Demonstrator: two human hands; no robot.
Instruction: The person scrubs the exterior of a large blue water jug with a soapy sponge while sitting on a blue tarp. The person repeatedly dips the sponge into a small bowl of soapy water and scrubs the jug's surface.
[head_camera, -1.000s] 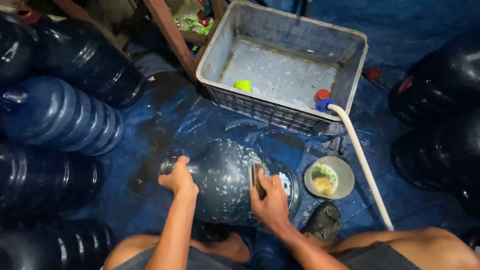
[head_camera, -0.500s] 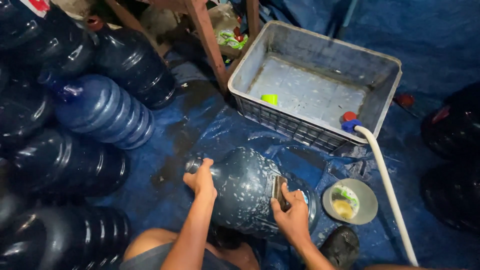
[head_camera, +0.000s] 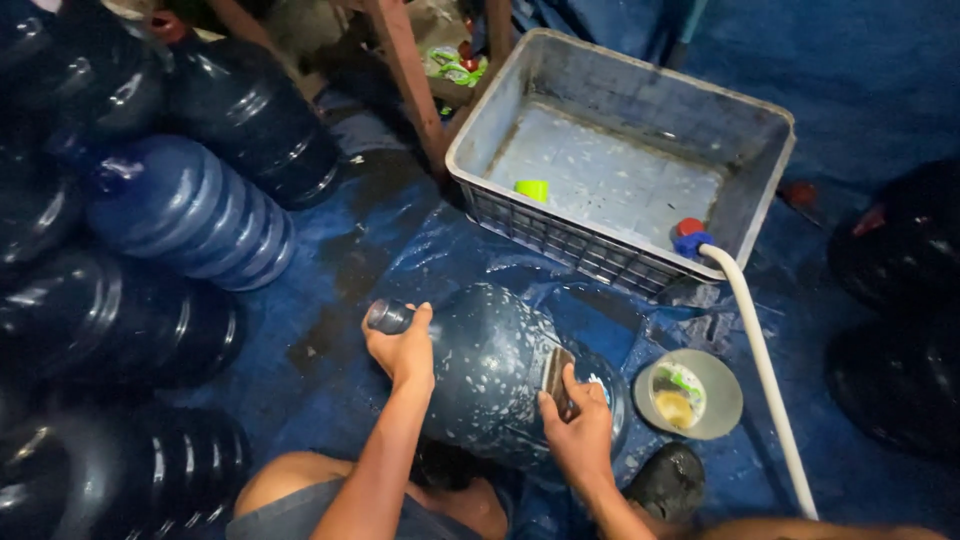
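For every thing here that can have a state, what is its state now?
Soapy bottle: lying on its side, uncapped, foam-flecked.
Left hand: gripping the bottle near its neck.
Right hand: pressing a scrubber on the bottle.
Grey crate: upright, wet inside.
White hose: hooked over crate rim.

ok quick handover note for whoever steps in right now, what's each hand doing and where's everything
Left hand: gripping the neck end of the big blue water jug, which lies on its side on the wet blue tarp.
Right hand: pressing a small flat scrubbing pad against the jug's base end.
Done: the jug's side is flecked with white suds.
Left: suds not rinsed off. The white hose runs from the grey crate, which holds shallow water. A small bowl sits right of the jug. More blue jugs are stacked on the left.
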